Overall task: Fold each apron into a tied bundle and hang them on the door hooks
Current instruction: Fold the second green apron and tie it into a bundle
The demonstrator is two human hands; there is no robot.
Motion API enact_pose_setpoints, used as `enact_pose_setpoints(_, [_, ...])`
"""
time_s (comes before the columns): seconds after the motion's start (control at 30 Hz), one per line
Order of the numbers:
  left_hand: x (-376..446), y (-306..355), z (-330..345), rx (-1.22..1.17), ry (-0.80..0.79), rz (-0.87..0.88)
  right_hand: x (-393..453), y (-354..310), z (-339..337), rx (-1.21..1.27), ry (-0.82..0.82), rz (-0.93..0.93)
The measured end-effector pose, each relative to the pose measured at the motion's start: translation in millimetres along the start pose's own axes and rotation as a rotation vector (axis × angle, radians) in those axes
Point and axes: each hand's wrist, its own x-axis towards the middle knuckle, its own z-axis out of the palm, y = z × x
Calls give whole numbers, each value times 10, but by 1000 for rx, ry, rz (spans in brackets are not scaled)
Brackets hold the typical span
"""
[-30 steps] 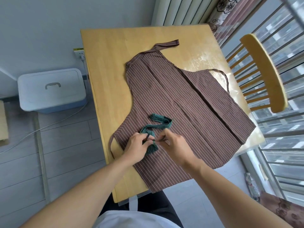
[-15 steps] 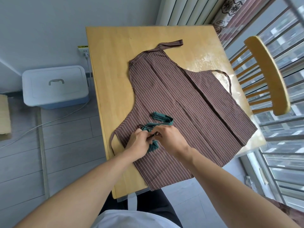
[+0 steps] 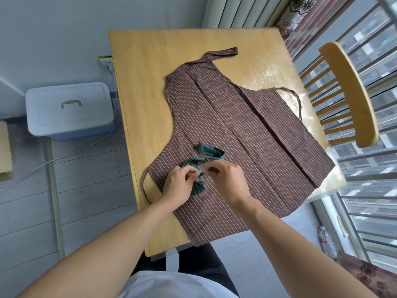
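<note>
A small green bundle (image 3: 198, 186) — a folded green striped apron — lies on top of a brown striped apron (image 3: 236, 134), near that apron's lower left part. Its green strap (image 3: 211, 152) loops away from the hands and lies flat on the brown cloth. The left hand (image 3: 179, 183) rests over the bundle with fingers curled, thumb and forefinger pinching a thin dark tie end at the bundle's upper edge. The right hand (image 3: 226, 179) sits just beside it, fingers curled inward, its thumb and forefinger pinching the other side of the same thin tie; the two pinches nearly touch. The remaining fingers of both hands are tucked under the palms and cannot be seen clearly. Most of the bundle is hidden beneath the left hand — only its near corner and upper fold show.

The brown apron is spread flat on a wooden table (image 3: 146, 82), its neck strap (image 3: 221, 54) pointing to the far edge and its hem overhanging the near corner. One waist tie (image 3: 144, 186) curves off the table's left edge; another (image 3: 297, 102) lies near the right edge. A wooden chair (image 3: 352, 93) stands to the right, by the window railing. On the floor to the left sits a white lidded storage box (image 3: 68, 108), with a cable running past it to a wall socket (image 3: 106, 61).
</note>
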Motion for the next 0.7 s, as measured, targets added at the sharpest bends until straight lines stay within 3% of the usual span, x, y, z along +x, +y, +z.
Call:
enact_pose_setpoints(0.1, [-7, 66, -22, 55, -16, -5, 12, -44, -17, -59, -89, -242])
enact_pose_setpoints(0.17, [-9, 58, -28, 68, -45, -27, 99, -98, -2, -66, -161, -292])
enact_pose_setpoints(0.4, [-8, 12, -117, -82, -107, -64, 417, -195, 22, 272, -257, 164])
enact_pose_setpoints(0.57, [18, 34, -118, -1, -99, -51, 167, 57, 78, 295, -378, 182])
enact_pose_setpoints(0.7, [29, 36, -120, 7, -74, -23, -18, 36, 194, 316, -270, 289])
